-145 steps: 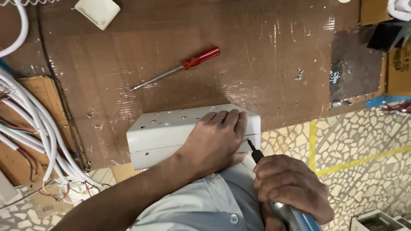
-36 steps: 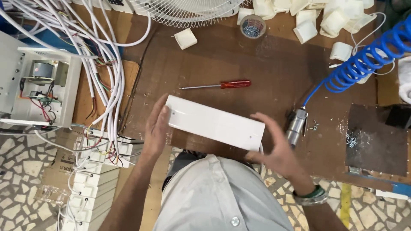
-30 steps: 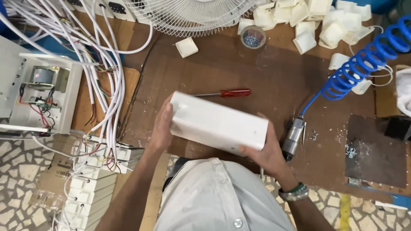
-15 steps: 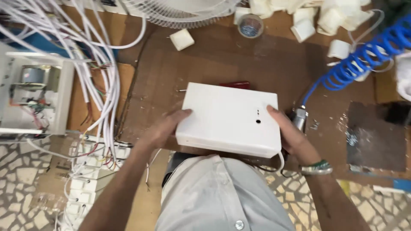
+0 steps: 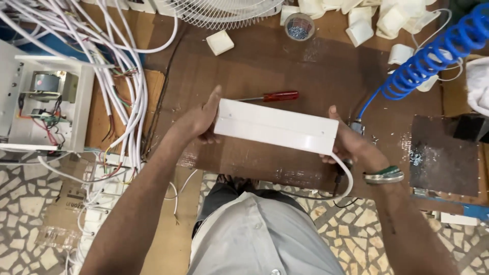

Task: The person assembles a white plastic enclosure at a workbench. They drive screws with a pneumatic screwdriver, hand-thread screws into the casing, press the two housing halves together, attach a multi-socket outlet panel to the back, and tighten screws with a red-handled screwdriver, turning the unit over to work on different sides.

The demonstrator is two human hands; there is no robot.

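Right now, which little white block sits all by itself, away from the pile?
The small white block lying alone on the brown board, just under the fan grille. The other white blocks crowd together at the top right.

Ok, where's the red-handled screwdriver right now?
In the head view the red-handled screwdriver lies on the brown work surface just beyond the white box held between both hands, nearer its left end, below the small tub of screws.

Even bright light, soft shadows, sharp focus, slight edge distortion.
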